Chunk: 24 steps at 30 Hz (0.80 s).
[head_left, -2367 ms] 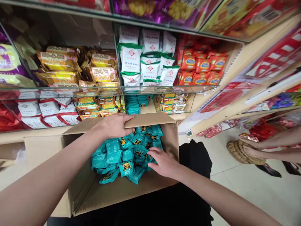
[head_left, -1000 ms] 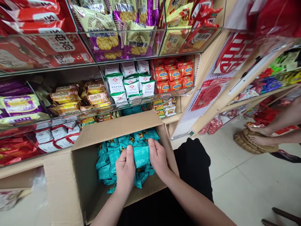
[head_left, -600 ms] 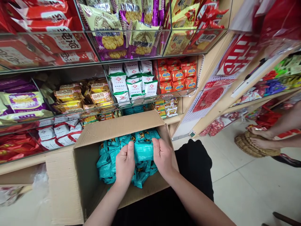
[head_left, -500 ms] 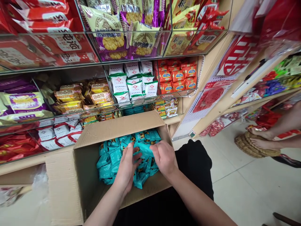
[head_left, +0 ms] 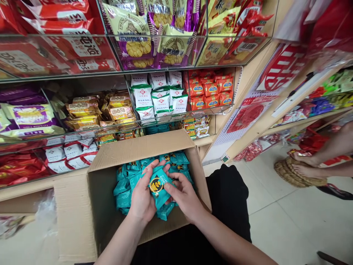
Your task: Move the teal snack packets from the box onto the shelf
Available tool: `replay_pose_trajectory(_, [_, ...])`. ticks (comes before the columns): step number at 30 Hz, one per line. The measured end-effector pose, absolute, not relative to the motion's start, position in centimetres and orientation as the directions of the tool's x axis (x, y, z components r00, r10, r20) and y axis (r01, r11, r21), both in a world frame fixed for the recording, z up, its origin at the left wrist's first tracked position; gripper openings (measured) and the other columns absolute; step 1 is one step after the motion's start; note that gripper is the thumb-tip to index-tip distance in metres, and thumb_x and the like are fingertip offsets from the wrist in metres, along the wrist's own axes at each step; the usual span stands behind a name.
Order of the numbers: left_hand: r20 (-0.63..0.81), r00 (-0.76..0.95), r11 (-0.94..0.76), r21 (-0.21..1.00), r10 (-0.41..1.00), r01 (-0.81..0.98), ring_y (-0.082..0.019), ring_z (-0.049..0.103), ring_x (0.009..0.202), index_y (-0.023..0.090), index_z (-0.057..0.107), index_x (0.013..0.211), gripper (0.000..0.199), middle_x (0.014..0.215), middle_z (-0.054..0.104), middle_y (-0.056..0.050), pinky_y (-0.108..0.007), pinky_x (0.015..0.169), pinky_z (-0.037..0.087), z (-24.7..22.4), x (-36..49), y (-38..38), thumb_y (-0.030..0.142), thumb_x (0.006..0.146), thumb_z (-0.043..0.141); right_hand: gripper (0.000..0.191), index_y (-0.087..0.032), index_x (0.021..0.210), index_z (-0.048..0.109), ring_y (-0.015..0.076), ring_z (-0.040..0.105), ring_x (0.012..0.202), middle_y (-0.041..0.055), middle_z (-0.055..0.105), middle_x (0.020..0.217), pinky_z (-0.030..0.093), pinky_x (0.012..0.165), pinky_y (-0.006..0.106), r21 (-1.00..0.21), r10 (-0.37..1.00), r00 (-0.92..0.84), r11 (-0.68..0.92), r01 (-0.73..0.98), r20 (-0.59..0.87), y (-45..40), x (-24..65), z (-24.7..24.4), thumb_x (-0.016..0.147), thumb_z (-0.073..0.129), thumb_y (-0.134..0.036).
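Over the open cardboard box [head_left: 143,146], both hands are on one small teal snack packet [head_left: 160,180] with a round black-and-yellow picture on its front. It rests against the cupped palm and fingers of my left hand [head_left: 142,200]. My right hand [head_left: 186,195] grips its right side, thumb on the front and fingers behind. Many similar teal packets [head_left: 122,197] fill the box beneath, partly hidden by my hands.
Shelves with clear plastic fronts [head_left: 82,129] hold wrapped biscuits just behind the box. A box flap [head_left: 73,219] sticks out to the left. My black-clothed knee [head_left: 228,198] is right of the box. Another person's feet [head_left: 306,169] rest on a woven stool [head_left: 289,173].
My right hand has gone from a closed fist to pinching a packet, now held front side up. My left hand has turned palm up beneath it.
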<state>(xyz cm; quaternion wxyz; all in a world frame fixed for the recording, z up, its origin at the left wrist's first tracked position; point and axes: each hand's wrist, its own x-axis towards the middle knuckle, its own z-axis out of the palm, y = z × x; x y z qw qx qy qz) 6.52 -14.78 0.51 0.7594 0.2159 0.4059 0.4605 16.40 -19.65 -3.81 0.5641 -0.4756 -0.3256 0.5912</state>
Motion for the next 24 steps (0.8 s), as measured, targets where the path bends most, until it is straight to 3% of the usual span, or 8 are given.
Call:
replay_pose_trajectory(4, [-0.337, 0.227, 0.405, 0.798, 0.914, -0.446, -0.023, 0.056, 0.101, 0.02, 0.057, 0.104, 0.034, 0.113, 0.06, -0.008, -0.035, 0.083, 0.048, 0.0, 6.7, -15.2, 0.03, 0.072, 0.061, 0.025, -0.018, 0.086, 0.052, 0.01, 0.056, 0.063, 0.0003, 0.06, 0.081, 0.047, 0.049, 0.019, -0.947, 0.979, 0.148, -0.085, -0.311, -0.137, -19.5, 16.5, -4.0, 0.072, 0.062, -0.037])
replay_pose_trajectory(8, [-0.265, 0.253, 0.337, 0.891, 0.93, -0.305, -0.025, 0.056, 0.101, 0.021, 0.054, 0.109, 0.039, 0.111, 0.061, -0.009, -0.039, 0.085, 0.046, -0.3, 6.7, -15.4, 0.035, 0.073, 0.059, 0.029, -0.018, 0.096, 0.051, 0.0109, 0.057, 0.06, 0.0017, 0.061, 0.084, 0.048, 0.046, 0.021, -0.964, 0.99, 0.096, -0.072, -0.256, -0.1, -19.7, 17.4, -3.9, 0.074, 0.058, -0.036])
replay_pose_trajectory(11, [0.013, 0.24, -0.006, 0.999, 0.971, -0.033, -0.023, 0.05, 0.11, 0.023, 0.054, 0.11, 0.037, 0.116, 0.057, -0.007, -0.039, 0.095, 0.038, 0.3, 6.1, -14.0, 0.037, 0.076, 0.053, 0.03, -0.018, 0.101, 0.052, 0.0153, 0.06, 0.071, 0.005, 0.062, 0.09, 0.05, 0.052, 0.025, -0.997, 0.975, 0.209, 0.062, 0.044, 0.07, -19.2, 19.9, -3.1, 0.076, 0.056, -0.035])
replay_pose_trajectory(13, [0.252, 0.336, -0.345, 0.903, 0.908, 0.255, -0.022, 0.04, 0.12, 0.025, 0.054, 0.112, 0.039, 0.126, 0.05, -0.005, -0.037, 0.102, 0.028, 0.8, 5.4, -11.7, 0.036, 0.076, 0.054, 0.03, -0.019, 0.104, 0.053, 0.0175, 0.059, 0.081, 0.0067, 0.061, 0.097, 0.05, 0.063, 0.028, -0.9, 0.894, 0.319, 0.176, 0.399, 0.316, -18.1, 22.4, -2.1, 0.078, 0.055, -0.033])
replay_pose_trajectory(15, [0.326, 0.516, -0.586, 0.644, 0.792, 0.491, -0.024, 0.027, 0.128, 0.025, 0.05, 0.119, 0.051, 0.136, 0.038, -0.005, -0.039, 0.106, 0.018, 1.2, 4.6, -8.6, 0.037, 0.071, 0.058, 0.029, -0.019, 0.107, 0.053, 0.0186, 0.058, 0.086, 0.0074, 0.061, 0.1, 0.047, 0.072, 0.031, -0.677, 0.802, 0.277, 0.202, 0.708, 0.529, -16.1, 25.0, -0.9, 0.081, 0.052, -0.032])
replay_pose_trajectory(18, [0.143, 0.604, -0.614, 0.323, 0.784, 0.72, -0.033, 0.019, 0.129, 0.026, 0.04, 0.128, 0.075, 0.141, 0.029, -0.008, -0.047, 0.104, 0.015, 1.0, 3.8, -3.8, 0.045, 0.06, 0.063, 0.026, -0.017, 0.107, 0.053, 0.0206, 0.056, 0.09, 0.0087, 0.06, 0.101, 0.043, 0.078, 0.033, -0.331, 0.808, 0.064, 0.167, 0.929, 0.586, -12.0, 27.9, 0.2, 0.084, 0.046, -0.027])
replay_pose_trajectory(21, [-0.215, 0.616, -0.573, 0.232, 0.758, 0.786, -0.032, 0.044, 0.114, 0.031, 0.038, 0.128, 0.071, 0.13, 0.045, -0.008, -0.043, 0.092, 0.033, 0.2, 3.7, -0.9, 0.055, 0.063, 0.054, 0.022, -0.014, 0.103, 0.054, 0.0236, 0.055, 0.089, 0.0119, 0.06, 0.097, 0.042, 0.073, 0.033, -0.089, 0.931, -0.071, 0.11, 0.99, 0.358, -7.6, 28.7, 0.3, 0.084, 0.044, -0.021])
replay_pose_trajectory(24, [-0.302, 0.619, -0.584, 0.207, 0.725, 0.785, -0.031, 0.051, 0.106, 0.034, 0.037, 0.129, 0.068, 0.123, 0.052, -0.007, -0.04, 0.083, 0.04, -0.5, 4.0, -0.3, 0.059, 0.066, 0.046, 0.021, -0.01, 0.099, 0.056, 0.025, 0.056, 0.088, 0.015, 0.06, 0.094, 0.042, 0.071, 0.032, 0.004, 0.991, -0.088, 0.089, 0.996, 0.104, -3.3, 28.0, -0.7, 0.081, 0.045, -0.016])
